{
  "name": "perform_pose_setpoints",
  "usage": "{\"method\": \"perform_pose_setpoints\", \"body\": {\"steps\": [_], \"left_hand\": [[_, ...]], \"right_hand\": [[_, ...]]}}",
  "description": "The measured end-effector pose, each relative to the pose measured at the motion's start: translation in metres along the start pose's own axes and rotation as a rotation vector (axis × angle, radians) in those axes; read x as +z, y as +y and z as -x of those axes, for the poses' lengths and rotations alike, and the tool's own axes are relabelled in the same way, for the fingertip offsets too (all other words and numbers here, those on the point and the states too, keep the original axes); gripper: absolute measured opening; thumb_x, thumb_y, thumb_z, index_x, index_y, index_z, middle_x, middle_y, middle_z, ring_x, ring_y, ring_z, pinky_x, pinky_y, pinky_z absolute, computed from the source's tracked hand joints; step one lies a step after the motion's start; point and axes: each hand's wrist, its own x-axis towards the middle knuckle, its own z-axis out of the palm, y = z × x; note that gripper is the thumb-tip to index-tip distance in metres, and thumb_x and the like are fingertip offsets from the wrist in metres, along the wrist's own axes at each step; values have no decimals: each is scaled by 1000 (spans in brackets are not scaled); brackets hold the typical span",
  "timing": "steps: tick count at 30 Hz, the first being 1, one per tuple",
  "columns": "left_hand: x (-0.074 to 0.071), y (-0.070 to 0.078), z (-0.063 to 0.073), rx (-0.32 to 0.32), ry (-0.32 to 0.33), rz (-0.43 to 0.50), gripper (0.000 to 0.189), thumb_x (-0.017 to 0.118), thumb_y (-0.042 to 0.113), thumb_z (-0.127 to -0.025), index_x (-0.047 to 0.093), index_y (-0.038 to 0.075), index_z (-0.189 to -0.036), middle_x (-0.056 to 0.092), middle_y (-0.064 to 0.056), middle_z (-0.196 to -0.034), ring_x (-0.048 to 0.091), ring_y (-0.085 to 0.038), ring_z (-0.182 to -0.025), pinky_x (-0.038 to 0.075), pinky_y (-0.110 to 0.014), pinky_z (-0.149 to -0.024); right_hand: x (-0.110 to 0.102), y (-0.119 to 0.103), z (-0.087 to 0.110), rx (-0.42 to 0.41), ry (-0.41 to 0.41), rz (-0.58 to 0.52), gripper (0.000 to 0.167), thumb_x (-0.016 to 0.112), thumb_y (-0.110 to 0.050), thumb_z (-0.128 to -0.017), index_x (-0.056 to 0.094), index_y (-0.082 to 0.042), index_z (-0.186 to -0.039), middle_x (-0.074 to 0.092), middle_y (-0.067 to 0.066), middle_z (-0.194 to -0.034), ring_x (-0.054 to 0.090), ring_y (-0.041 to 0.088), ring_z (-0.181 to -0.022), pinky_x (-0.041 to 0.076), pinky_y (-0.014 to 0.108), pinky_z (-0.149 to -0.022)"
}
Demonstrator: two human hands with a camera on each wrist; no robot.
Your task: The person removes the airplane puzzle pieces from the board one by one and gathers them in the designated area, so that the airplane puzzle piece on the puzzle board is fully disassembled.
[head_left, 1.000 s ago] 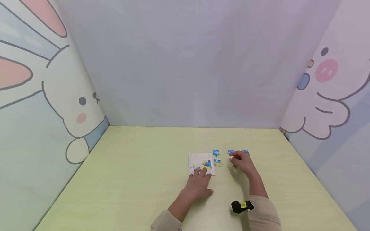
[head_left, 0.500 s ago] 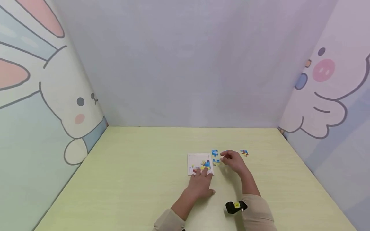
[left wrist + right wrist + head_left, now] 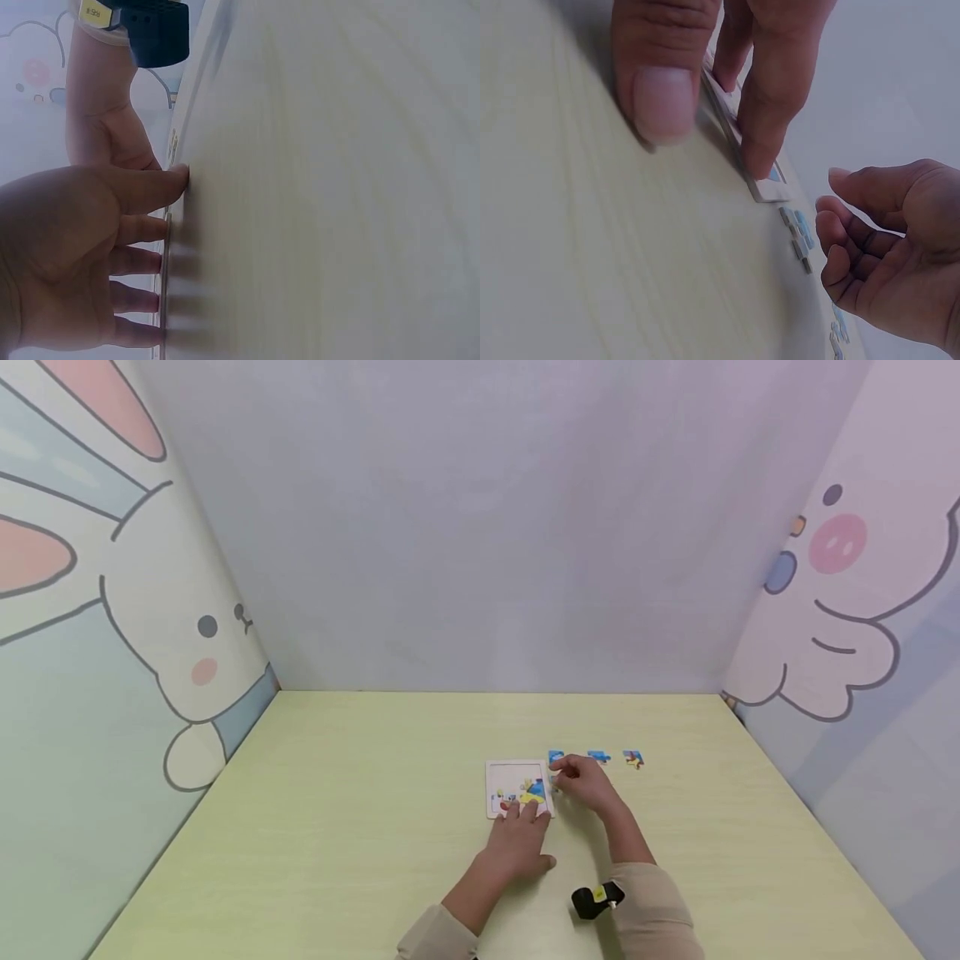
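A small square puzzle board [image 3: 510, 776] with a white rim lies on the table, colourful pieces along its lower part. My left hand [image 3: 519, 842] spreads straight fingers onto its near edge; in the right wrist view those fingers [image 3: 761, 154] rest on the board. Over the board's right side hovers my right hand [image 3: 587, 787], fingers loosely curled, thumb and index finger apart with nothing visible between them. Right beside its fingertips is a blue puzzle piece [image 3: 555, 756], partly covered. Other loose pieces close by [image 3: 798, 229] are partly hidden by this hand in the head view.
Two more puzzle pieces, one blue [image 3: 598, 757] and one multicoloured [image 3: 633, 759], lie farther right. A black wrist camera [image 3: 596, 901] sticks out from the right sleeve. Behind the pale wooden table [image 3: 300, 827] stands a plain grey wall, with cartoon-printed walls at both sides.
My right hand has moved left, from over the right-hand pieces to the board's right edge, uncovering the two far-right pieces. My left hand stays on the board's near edge.
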Motion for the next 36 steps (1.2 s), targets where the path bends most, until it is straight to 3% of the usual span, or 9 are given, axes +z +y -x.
{"method": "perform_pose_setpoints", "body": {"steps": [17, 25, 32, 36], "left_hand": [[-1, 1, 1, 8, -12, -24, 63, 74, 46, -87, 57, 13, -139, 49, -7, -144, 45, -35, -133, 45, -47, -101], [-1, 3, 0, 12, -3, -22, 64, 74, 46, -87, 57, 14, -140, 49, -7, -145, 44, -34, -133, 45, -48, -100], [1, 3, -1, 4, -5, -37, 65, 73, 47, -87, 56, 14, -141, 48, -6, -146, 44, -34, -134, 45, -47, -101], [-2, 4, -1, 2, -10, -35, 65, 74, 47, -87, 56, 14, -141, 48, -6, -147, 44, -34, -134, 45, -48, -101]], "right_hand": [[20, -1, -9, 36, -99, 120, 17, 69, 2, -84, 73, 1, -101, 55, 5, -75, 49, 19, -70, 40, 31, -63], [13, 0, -3, -58, -108, 104, 17, 70, -2, -84, 71, 2, -100, 55, 5, -74, 49, 19, -67, 40, 31, -61], [17, -5, -5, 30, -84, 120, 15, 71, 1, -85, 72, 1, -100, 55, 5, -75, 49, 20, -70, 40, 32, -63], [18, -4, -5, 35, -68, 134, 15, 72, 2, -85, 72, 0, -99, 54, 5, -74, 48, 19, -68, 39, 31, -62]]}}
